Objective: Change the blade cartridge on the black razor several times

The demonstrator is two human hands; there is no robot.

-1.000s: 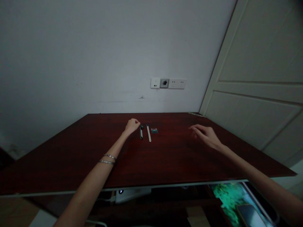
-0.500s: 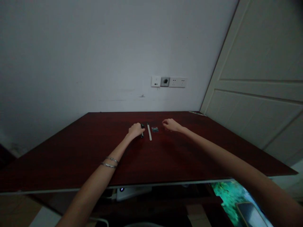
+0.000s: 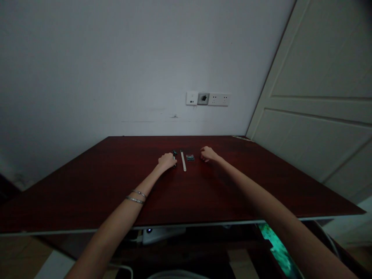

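My left hand (image 3: 167,161) lies low over the table with its fingers closed round a dark, slim-handled razor (image 3: 174,152). The razor's head sticks out past the fingers, and part of its handle is hidden. Just right of it lies a long, pale flat strip (image 3: 183,161) with a small hole at its near end. Beside the strip is a small clear pack (image 3: 190,157) with dark contents too small to name. My right hand (image 3: 207,154) is right of the pack, apart from it, its fingers curled in and nothing visible in them.
The dark red tabletop (image 3: 232,186) runs back to a white wall (image 3: 145,69) with sockets (image 3: 218,99). A pale panelled door (image 3: 316,116) stands at the right. Under the front edge are a white device (image 3: 162,235), a cable and a bright green surface (image 3: 277,246).
My left hand has shifted slightly down along the razor, so more of its head shows. The right hand's fingers have curled in more. The strip and pack stay put.
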